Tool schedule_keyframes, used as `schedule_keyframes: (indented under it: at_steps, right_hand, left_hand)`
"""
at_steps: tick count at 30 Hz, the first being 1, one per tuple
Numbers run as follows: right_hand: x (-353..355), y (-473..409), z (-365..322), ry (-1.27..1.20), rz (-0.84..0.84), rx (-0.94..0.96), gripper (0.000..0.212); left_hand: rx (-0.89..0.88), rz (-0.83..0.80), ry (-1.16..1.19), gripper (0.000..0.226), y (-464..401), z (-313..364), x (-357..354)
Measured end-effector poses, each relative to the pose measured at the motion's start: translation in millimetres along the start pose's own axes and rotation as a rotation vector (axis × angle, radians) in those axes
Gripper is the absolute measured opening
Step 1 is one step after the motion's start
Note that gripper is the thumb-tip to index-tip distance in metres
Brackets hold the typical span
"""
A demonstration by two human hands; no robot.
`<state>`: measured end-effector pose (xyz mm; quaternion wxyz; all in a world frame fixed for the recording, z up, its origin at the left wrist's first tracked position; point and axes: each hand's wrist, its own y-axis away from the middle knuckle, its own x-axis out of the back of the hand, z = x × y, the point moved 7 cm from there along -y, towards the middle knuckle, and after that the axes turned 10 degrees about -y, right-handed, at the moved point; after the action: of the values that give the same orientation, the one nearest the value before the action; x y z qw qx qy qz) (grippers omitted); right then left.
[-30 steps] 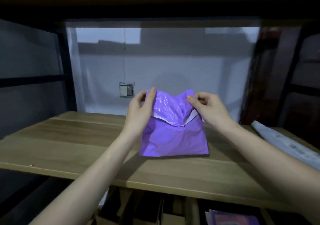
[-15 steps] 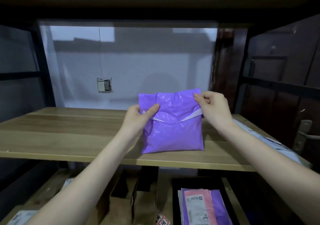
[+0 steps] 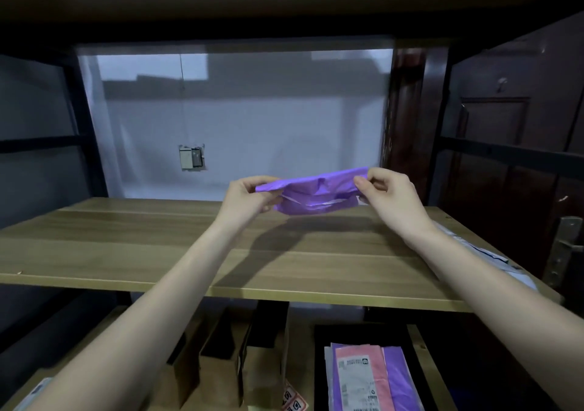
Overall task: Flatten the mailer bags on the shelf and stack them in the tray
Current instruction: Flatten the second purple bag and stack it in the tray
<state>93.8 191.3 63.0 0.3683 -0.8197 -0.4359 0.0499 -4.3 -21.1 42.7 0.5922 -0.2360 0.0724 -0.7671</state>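
Note:
A purple mailer bag [image 3: 316, 192] hangs in the air above the wooden shelf [image 3: 142, 252], tilted almost edge-on to me, with a white strip along its flap. My left hand [image 3: 249, 196] pinches its left end and my right hand [image 3: 388, 192] pinches its right end. On the lower level at the right stands a black tray [image 3: 319, 366] that holds flat mailers, a pink one with a label [image 3: 360, 376] on top of a purple one [image 3: 398, 376].
A white-grey mailer [image 3: 486, 252] lies on the shelf's right end, partly behind my right forearm. Brown cardboard boxes [image 3: 259, 369] stand on the lower level left of the tray. Black metal uprights [image 3: 85, 120] frame the shelf; a dark door [image 3: 518, 158] is at the right.
Both hands have lifted the purple bag off the shelf and tipped it from upright to nearly flat. The camera has tilted down, showing more of the tray.

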Motion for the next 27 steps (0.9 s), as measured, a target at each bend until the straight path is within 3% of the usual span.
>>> schedule_keyframes:
  at_steps: [4, 8, 10, 12, 15, 20, 24, 27]
  right_hand:
    - [-4, 19, 19, -0.096, -0.117, -0.14, 0.031]
    - [-10, 46, 41, -0.188, -0.254, -0.313, 0.045]
    - [-10, 58, 40, -0.101, -0.328, -0.291, 0.042]
    - [-8, 65, 36, 0.057, -0.409, -0.208, 0.026]
    - [-4, 66, 32, 0.208, -0.4, -0.106, 0.014]
    - [-16, 47, 13, 0.305, -0.337, 0.044, 0.029]
    - [-54, 34, 13, 0.411, -0.495, 0.051, 0.043]
    - [-76, 34, 24, 0.431, -0.597, 0.013, 0.048]
  left_hand:
    - [-0.013, -0.156, -0.154, 0.027, 21, -11, -6]
    - [0.01, -0.371, -0.114, 0.027, 42, -29, -15]
    - [-0.016, -0.395, -0.233, 0.027, 42, -42, -12]
    - [-0.089, -0.381, -0.458, 0.039, 40, -47, -4]
    - [-0.161, -0.32, -0.658, 0.055, 36, -38, 2]
    - [-0.195, -0.05, -0.639, 0.034, 25, -11, -9]
    - [-0.272, -0.172, -0.869, 0.037, 10, -5, -52]
    - [-0.266, -0.405, -0.966, 0.046, 8, -20, -79]
